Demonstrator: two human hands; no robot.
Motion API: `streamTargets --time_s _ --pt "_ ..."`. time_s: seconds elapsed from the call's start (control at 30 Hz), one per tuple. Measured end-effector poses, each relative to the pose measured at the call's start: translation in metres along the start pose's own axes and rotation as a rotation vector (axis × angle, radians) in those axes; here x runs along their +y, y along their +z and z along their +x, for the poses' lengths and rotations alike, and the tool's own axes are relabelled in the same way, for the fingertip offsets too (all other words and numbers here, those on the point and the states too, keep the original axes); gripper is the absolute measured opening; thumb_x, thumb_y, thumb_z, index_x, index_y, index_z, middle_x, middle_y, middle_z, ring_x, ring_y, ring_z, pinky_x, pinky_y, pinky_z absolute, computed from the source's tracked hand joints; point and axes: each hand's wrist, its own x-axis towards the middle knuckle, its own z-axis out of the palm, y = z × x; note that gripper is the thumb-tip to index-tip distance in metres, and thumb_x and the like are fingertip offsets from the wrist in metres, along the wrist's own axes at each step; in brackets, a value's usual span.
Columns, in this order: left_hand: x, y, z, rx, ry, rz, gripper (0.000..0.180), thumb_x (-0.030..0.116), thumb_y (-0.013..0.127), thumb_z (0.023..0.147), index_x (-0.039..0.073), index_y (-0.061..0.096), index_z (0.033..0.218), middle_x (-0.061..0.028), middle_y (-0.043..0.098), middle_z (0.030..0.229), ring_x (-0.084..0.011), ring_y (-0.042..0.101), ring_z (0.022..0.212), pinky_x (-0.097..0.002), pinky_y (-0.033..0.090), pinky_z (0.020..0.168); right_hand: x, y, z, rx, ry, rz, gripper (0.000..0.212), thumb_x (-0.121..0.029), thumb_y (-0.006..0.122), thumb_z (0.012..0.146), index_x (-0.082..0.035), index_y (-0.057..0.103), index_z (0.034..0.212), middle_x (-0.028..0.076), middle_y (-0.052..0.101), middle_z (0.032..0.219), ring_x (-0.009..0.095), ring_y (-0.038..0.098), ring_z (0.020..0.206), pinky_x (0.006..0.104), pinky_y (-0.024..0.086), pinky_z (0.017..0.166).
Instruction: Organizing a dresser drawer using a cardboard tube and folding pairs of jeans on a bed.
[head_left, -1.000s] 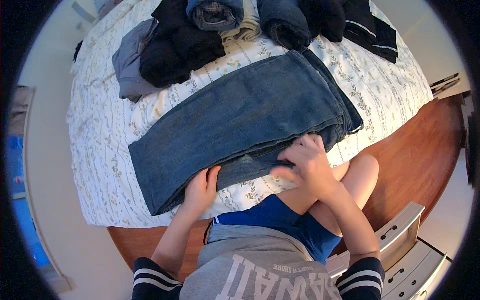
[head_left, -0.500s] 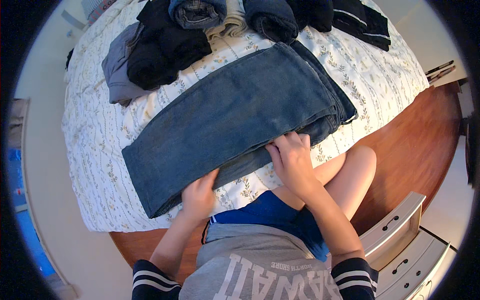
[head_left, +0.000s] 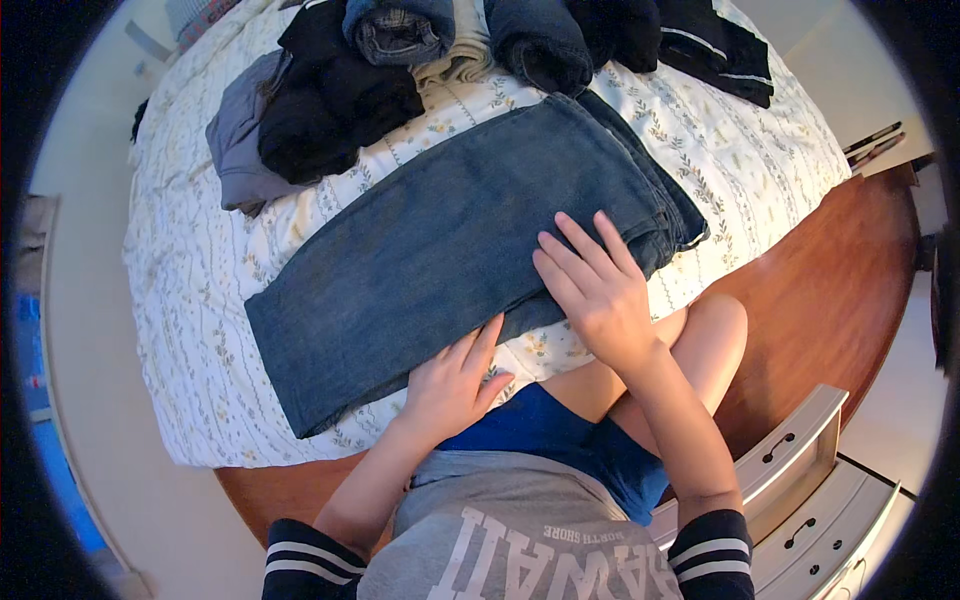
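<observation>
A pair of dark blue jeans [head_left: 420,240] lies folded lengthwise on the bed, its waist end to the right and its leg ends to the lower left. On the near edge of the denim rests my left hand [head_left: 455,385], fingers stretched out and thumb apart. My right hand [head_left: 598,300] lies flat on the jeans nearer the waist, with its fingers spread. Neither hand grips the cloth. Part of the lower layer shows between the two hands along the near edge.
Across the far side of the bed [head_left: 190,370] are a grey garment [head_left: 240,165], black clothing [head_left: 335,110], rolled jeans [head_left: 400,32], a beige garment [head_left: 458,50] and black striped clothing [head_left: 715,50]. At the lower right, white drawers [head_left: 800,480] stand pulled open above the wooden floor [head_left: 800,310].
Both hands have let go of the near edge of the jeans and opened. The left has slid right along the edge; the right has moved onto the top, and the upper layer lies slightly nearer.
</observation>
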Motion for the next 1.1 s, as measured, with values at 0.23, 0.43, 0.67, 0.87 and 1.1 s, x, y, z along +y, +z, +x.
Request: streamTargets --time_s 0.23,0.43,0.67,0.87,1.1 --pt "-0.004 0.001 -0.012 -0.177 -0.234 -0.009 0.047 0.036 0.06 0.091 0.002 0.056 0.124 -0.0194 0.067 0.101 -0.0324 0.068 0.088 -0.0401 0.054 0.075 -0.006 -0.006 -0.019 -0.122 0.036 0.046 0.03 -0.012 0.057 0.076 0.001 0.065 0.102 0.016 0.064 0.116 0.031 0.057 0.117 0.0457 0.042 0.103" --pt "-0.015 0.008 -0.024 -0.03 -0.129 0.067 0.046 0.037 0.058 0.092 0.003 0.057 0.123 -0.0187 0.068 0.093 -0.0331 0.068 0.08 -0.0411 0.054 0.071 -0.035 -0.011 0.006 -0.134 0.237 0.227 0.04 -0.018 0.064 0.079 -0.003 0.063 0.115 0.014 0.059 0.125 0.033 0.049 0.126 0.048 0.035 0.107" --pt "-0.011 -0.004 -0.022 -0.283 -0.307 -0.005 0.043 0.039 0.056 0.094 0.007 0.057 0.123 -0.0156 0.069 0.092 -0.0291 0.07 0.079 -0.041 0.056 0.067 -0.059 0.048 0.018 -0.295 0.164 0.118 0.051 -0.041 0.057 0.089 -0.025 0.052 0.137 0.008 0.039 0.149 0.035 0.026 0.141 0.0658 0.018 0.108" --pt "0.004 -0.058 -0.042 -0.023 -0.081 -0.098 0.034 0.023 0.061 0.09 0.004 0.06 0.119 -0.0201 0.068 0.103 -0.0344 0.067 0.093 -0.0409 0.053 0.081 -0.063 0.051 0.022 -0.327 0.162 0.046 0.053 -0.04 0.058 0.088 -0.029 0.049 0.139 0.005 0.036 0.151 0.033 0.026 0.142 0.0666 0.018 0.108" --pt "-0.069 -0.087 -0.017 0.089 -0.248 0.462 0.068 0.037 0.061 0.087 0.006 0.039 0.143 -0.0156 0.034 0.151 -0.035 0.023 0.143 -0.0551 0.012 0.115 -0.066 0.048 0.022 -0.324 0.167 0.006 0.055 -0.039 0.058 0.087 -0.029 0.048 0.14 0.005 0.037 0.15 0.034 0.027 0.141 0.0672 0.018 0.107"
